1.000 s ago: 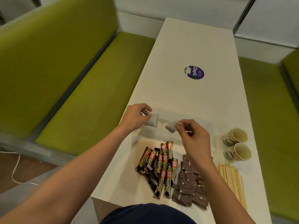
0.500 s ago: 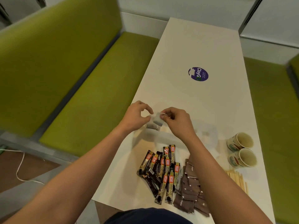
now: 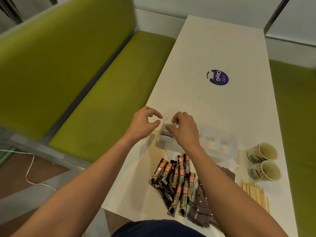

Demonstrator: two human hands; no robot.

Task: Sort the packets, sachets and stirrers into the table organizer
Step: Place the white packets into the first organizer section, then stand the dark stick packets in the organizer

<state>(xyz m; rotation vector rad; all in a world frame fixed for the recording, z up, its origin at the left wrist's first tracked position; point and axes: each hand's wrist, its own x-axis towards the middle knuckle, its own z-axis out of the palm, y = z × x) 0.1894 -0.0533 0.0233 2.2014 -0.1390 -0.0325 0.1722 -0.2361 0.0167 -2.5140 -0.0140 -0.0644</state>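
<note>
A clear plastic organizer [image 3: 220, 146] lies across the white table. Greyish tea bags [image 3: 165, 132] sit in its left compartment. My right hand [image 3: 185, 132] hovers over that compartment, thumb and fingers pinching a tea bag at its mouth. My left hand [image 3: 144, 124] is beside the compartment's left wall with thumb and forefinger curled toward it; whether they grip the wall is unclear. Nearer me lie black coffee stick sachets [image 3: 176, 182], brown sugar packets [image 3: 201, 207] and wooden stirrers [image 3: 254, 194].
Two paper cups [image 3: 264, 162] lie on their sides at the right edge. A purple round sticker [image 3: 217, 77] marks the table's far half. Green benches [image 3: 102, 93] flank the table on both sides.
My right hand carried its tea bag left to the organizer's left compartment, meeting my left hand there. The left hand no longer shows a tea bag in its fingers.
</note>
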